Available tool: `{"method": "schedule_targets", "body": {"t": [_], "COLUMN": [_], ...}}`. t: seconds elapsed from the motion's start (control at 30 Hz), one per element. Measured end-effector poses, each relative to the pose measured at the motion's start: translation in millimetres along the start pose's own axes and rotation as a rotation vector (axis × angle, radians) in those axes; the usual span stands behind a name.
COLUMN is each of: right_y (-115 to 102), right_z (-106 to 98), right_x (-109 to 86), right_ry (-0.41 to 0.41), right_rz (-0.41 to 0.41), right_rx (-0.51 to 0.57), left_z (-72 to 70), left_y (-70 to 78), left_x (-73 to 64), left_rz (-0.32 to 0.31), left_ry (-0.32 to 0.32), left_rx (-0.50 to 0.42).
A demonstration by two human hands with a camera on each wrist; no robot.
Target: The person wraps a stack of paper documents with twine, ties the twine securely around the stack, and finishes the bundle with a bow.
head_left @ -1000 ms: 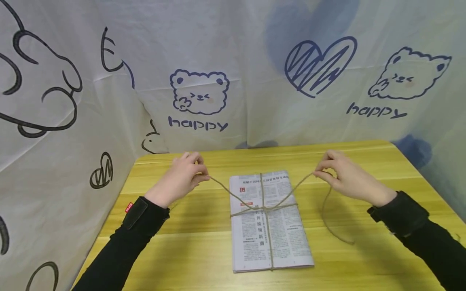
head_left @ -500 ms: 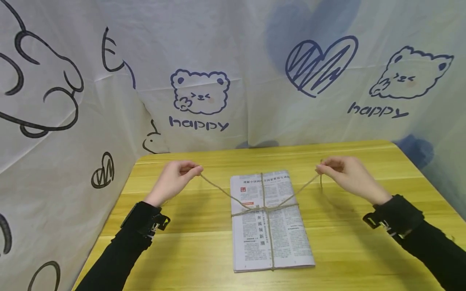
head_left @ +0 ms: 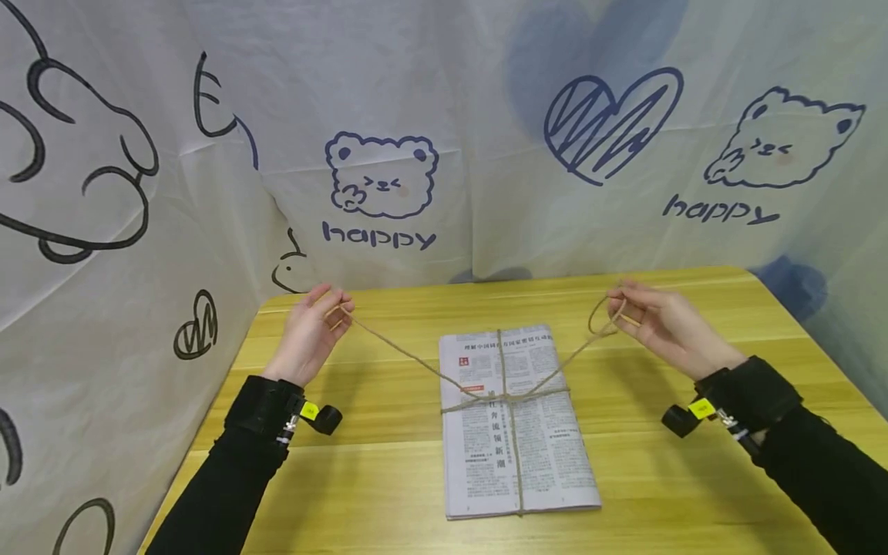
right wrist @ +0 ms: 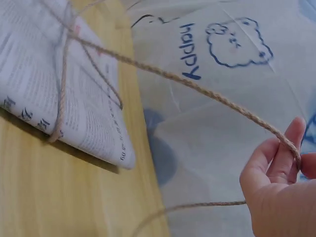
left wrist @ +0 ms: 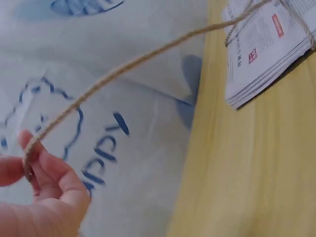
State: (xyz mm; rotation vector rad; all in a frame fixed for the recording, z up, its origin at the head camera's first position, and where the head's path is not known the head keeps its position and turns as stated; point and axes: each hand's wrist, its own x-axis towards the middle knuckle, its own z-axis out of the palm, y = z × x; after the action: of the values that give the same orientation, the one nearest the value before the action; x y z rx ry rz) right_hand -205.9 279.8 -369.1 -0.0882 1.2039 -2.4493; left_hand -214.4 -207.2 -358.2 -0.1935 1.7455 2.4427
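Observation:
A folded stack of newspapers lies on the table, wrapped crosswise with brown twine. The strands cross near the middle of its top face, and two ends rise from there in a wide V. To the left, my left hand holds one end between thumb and fingers, raised above the table. On the other side my right hand grips the other end, with a loose loop of twine hanging beside the fingers. Both wrist views show the twine running taut or nearly so from the fingers to the bundle.
The yellow wood-grain table spreads around the bundle. A white cloth with drawn bears, hearts and lettering hangs behind and at the left. Each wrist wears a black strap with a small device.
My left hand has moved left and turned its palm up, drawing its twine end outward. The right hand has rotated as well, and its dangling tail now forms a loop by the fingers.

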Motion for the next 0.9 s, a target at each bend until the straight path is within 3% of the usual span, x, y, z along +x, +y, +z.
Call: {"method": "schedule_targets", "body": {"t": [0.1,0.23,0.33,0.43,0.57,0.67,0.8,0.9], "right_y": [-1.0,2.6,5.0,3.4,-5.4,-12.1,-9.7,6.4], "right_z": [-13.5,-29.8,-36.4,-35.8,-22.1,-3.8,19.3,23.7], "right_x": [-2.0,-3.6,-3.8,-1.3,6.6,14.2,24.3,32.3], "right_ry": [0.039,0.146,0.187,0.175,0.127,0.036,-0.064,0.011], "right_rz": [0.093,0.193,0.239,0.228,0.161,0.07,-0.061,-0.046], "right_rx": [0.184,0.3,0.331,0.289,0.19,0.066,-0.058,-0.171], "left_z": [-16.4,-40.3,-52.0,-55.0,-40.6,-17.0,17.1,31.5], "left_y": [-5.6,-18.8,-24.1,-21.6,-7.9,4.2,10.8,3.6], "left_x": [-0.1,-0.5,2.1,6.5,10.7,11.9,12.5,15.1], "left_rz": [-0.099,-0.196,-0.211,-0.194,-0.109,0.038,0.237,0.275], "left_ry": [0.029,0.063,0.103,0.11,0.068,0.038,-0.041,-0.094], "left_rx": [-0.029,0.01,0.042,0.117,0.362,0.553,0.675,0.778]}}
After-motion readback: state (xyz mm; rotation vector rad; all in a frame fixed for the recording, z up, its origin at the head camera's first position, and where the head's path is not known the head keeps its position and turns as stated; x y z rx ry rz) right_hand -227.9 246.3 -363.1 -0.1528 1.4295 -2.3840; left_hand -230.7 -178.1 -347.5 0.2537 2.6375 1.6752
